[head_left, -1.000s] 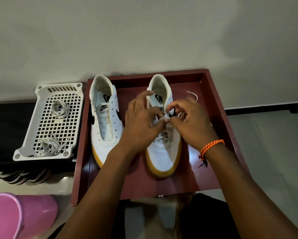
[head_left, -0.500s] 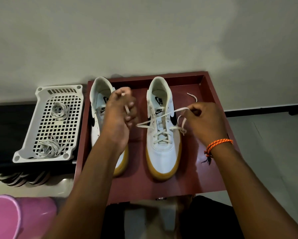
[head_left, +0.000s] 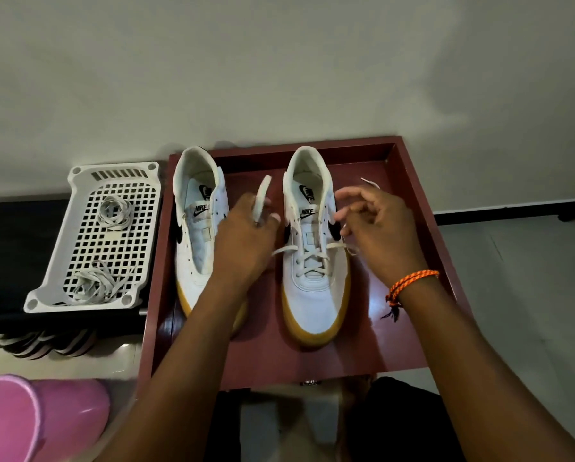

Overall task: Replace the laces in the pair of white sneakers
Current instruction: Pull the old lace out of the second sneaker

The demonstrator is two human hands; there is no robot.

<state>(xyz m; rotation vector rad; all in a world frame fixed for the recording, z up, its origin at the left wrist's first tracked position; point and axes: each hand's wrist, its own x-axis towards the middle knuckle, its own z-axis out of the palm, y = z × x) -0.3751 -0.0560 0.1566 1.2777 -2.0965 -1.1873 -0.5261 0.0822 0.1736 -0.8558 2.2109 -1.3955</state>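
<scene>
Two white sneakers with gum soles stand side by side, toes toward me, in a dark red tray [head_left: 409,208]. The left sneaker [head_left: 196,241] has no lace. The right sneaker [head_left: 312,295] has a white lace [head_left: 307,261] crossed through its lower eyelets. My left hand [head_left: 246,241] sits between the shoes and pinches the lace's left end, which sticks up above the fingers. My right hand [head_left: 382,235] hovers at the shoe's right side, fingers loosely curled over the lace's right part. The lace tip [head_left: 368,183] lies on the tray behind that hand.
A white perforated basket [head_left: 79,181] left of the tray holds two bundles of laces [head_left: 114,211]. A pink bucket [head_left: 29,418] is at the bottom left. A pale wall rises right behind the tray. My legs are below the tray's near edge.
Both hands left the shoe's eyelets and pulled the lace ends apart sideways. Since then the left hand has come back toward the right shoe and the right hand's fingers have loosened.
</scene>
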